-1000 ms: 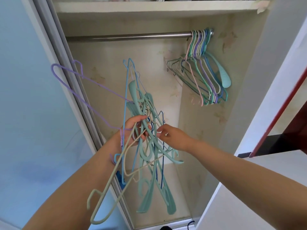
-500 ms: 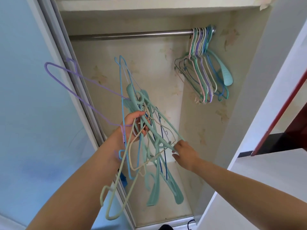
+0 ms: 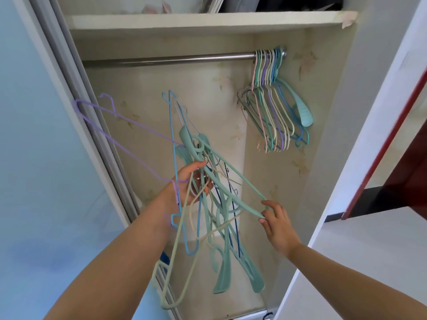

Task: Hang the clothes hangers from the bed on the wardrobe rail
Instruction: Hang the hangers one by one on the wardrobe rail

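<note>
My left hand grips a tangled bunch of hangers in teal, blue, beige and purple, held in front of the open wardrobe. A purple hanger sticks out to the left from the bunch. My right hand pinches the lower corner of one teal hanger and holds it out to the right of the bunch. The steel wardrobe rail runs across above. Several hangers hang packed together at the rail's right end.
A white shelf with stored items sits above the rail. The sliding door frame stands at the left, next to a blue wall. A white wardrobe side panel is at the right. The rail's left and middle stretch is bare.
My right hand moved from the middle of the bunch down and to the right, drawing one teal hanger's corner out. The view tilted up, showing more of the shelf.
</note>
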